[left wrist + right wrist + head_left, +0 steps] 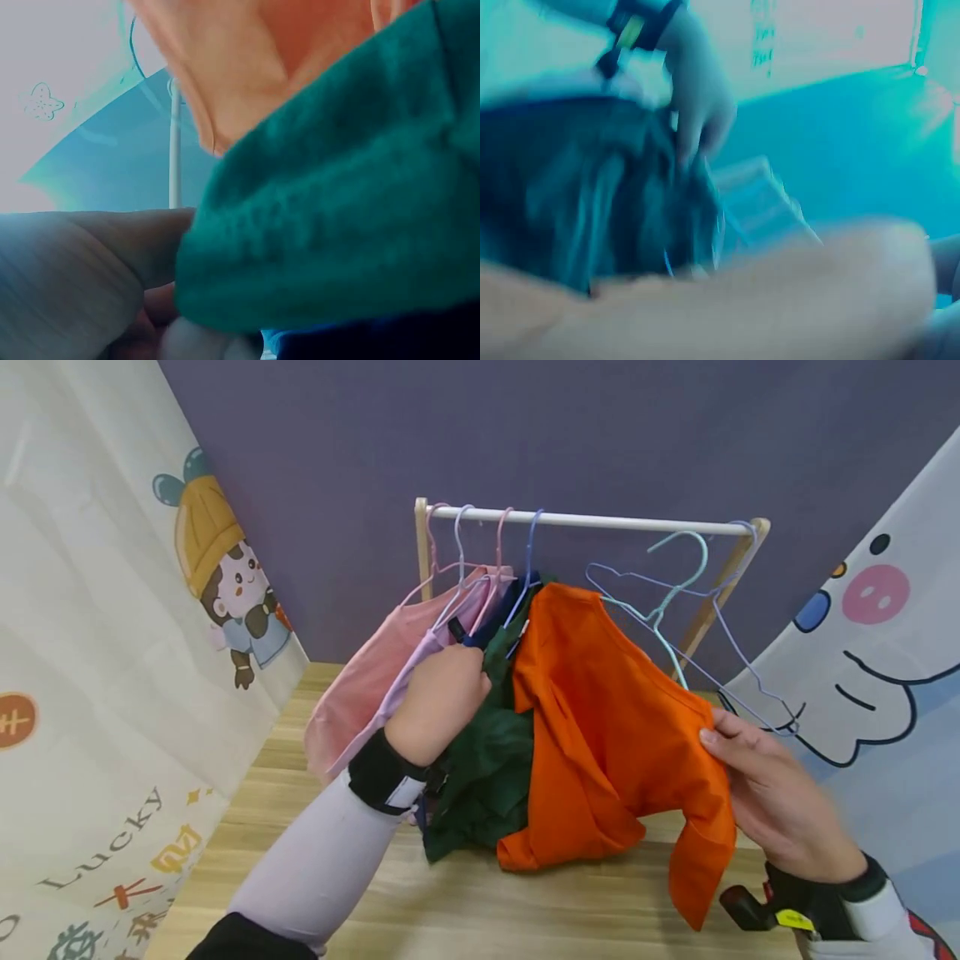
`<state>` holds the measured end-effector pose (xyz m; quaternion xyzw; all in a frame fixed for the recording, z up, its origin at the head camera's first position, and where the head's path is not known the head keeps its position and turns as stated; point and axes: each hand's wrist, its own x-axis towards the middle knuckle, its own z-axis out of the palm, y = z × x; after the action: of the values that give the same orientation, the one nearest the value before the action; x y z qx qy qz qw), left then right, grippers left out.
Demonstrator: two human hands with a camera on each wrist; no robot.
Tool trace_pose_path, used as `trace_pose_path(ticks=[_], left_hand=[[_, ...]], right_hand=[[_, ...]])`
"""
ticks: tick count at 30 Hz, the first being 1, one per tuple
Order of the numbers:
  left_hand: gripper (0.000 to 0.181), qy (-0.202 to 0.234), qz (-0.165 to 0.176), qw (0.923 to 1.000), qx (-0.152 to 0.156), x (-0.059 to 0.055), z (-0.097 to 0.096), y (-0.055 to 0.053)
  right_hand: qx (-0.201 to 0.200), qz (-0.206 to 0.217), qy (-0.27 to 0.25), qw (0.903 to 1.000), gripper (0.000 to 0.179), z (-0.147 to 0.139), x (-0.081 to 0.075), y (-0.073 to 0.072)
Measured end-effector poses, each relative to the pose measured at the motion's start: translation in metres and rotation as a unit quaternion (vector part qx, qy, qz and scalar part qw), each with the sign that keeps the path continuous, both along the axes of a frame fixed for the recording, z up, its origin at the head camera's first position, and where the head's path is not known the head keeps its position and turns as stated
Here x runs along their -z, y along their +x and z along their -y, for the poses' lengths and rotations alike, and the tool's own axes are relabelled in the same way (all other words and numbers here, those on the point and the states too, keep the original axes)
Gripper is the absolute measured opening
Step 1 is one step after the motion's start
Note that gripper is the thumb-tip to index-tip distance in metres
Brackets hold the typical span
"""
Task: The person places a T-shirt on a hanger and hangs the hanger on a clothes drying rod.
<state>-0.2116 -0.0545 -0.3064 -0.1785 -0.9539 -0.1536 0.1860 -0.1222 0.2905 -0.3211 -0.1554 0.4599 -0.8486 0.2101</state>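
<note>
My right hand [780, 785] pinches one shoulder of an orange long-sleeved top [615, 718], thumb in front and fingers behind. A mint hanger [660, 610] reaches down into the top's neckline, its hook just below the rail in the head view. The left hand [442, 693], fingers curled, grips the upper part of a dark green garment [495, 768]; in the left wrist view its thumb lies against the green cloth [322, 217]. Beside that hand stands a blue hanger [529, 552]. Some left fingertips are hidden by cloth.
A small rack with a white rail [600, 520] stands on the wooden table [360, 918]. Pink [360, 677] and lilac [405, 685] garments hang at its left. A bare purple hanger [720, 593] hangs at the right end. Printed curtains [90, 610] flank both sides.
</note>
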Motion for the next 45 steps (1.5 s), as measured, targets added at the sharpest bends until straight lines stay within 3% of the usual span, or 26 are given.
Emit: trace_pose_path(ticks=[4, 10, 17, 22, 29, 35, 40, 45], left_hand=[[0.019, 0.002, 0.011, 0.9999, 0.008, -0.002, -0.002, -0.002], [0.018, 0.024, 0.019, 0.9994, 0.018, -0.002, -0.007, -0.002], [0.011, 0.038, 0.014, 0.9988, 0.029, -0.004, -0.012, 0.0], [0.012, 0.039, 0.005, 0.9989, 0.026, -0.004, -0.015, 0.0], [0.028, 0.059, 0.007, 0.9975, 0.039, -0.002, -0.018, -0.001], [0.033, 0.059, 0.004, 0.9974, 0.041, 0.0, -0.019, 0.0], [0.034, 0.067, 0.012, 0.9972, 0.031, 0.002, -0.018, 0.0], [0.035, 0.076, 0.018, 0.9966, 0.025, 0.003, -0.018, -0.001]], right_hand=[[-0.039, -0.023, 0.001, 0.999, 0.039, 0.026, -0.013, -0.012], [-0.003, -0.052, 0.061, 0.9968, 0.031, 0.057, -0.032, -0.025], [0.033, -0.082, 0.087, 0.9923, 0.029, 0.08, -0.04, -0.029], [0.048, -0.085, 0.087, 0.9914, 0.027, 0.088, -0.041, -0.054], [0.038, -0.048, 0.045, 0.9971, 0.029, 0.102, -0.035, -0.088], [0.054, -0.029, 0.021, 0.9979, 0.026, 0.112, -0.023, -0.106], [0.097, -0.017, 0.069, 0.9927, 0.028, 0.117, -0.002, -0.113], [0.144, -0.033, 0.121, 0.9816, 0.03, 0.122, 0.017, -0.116]])
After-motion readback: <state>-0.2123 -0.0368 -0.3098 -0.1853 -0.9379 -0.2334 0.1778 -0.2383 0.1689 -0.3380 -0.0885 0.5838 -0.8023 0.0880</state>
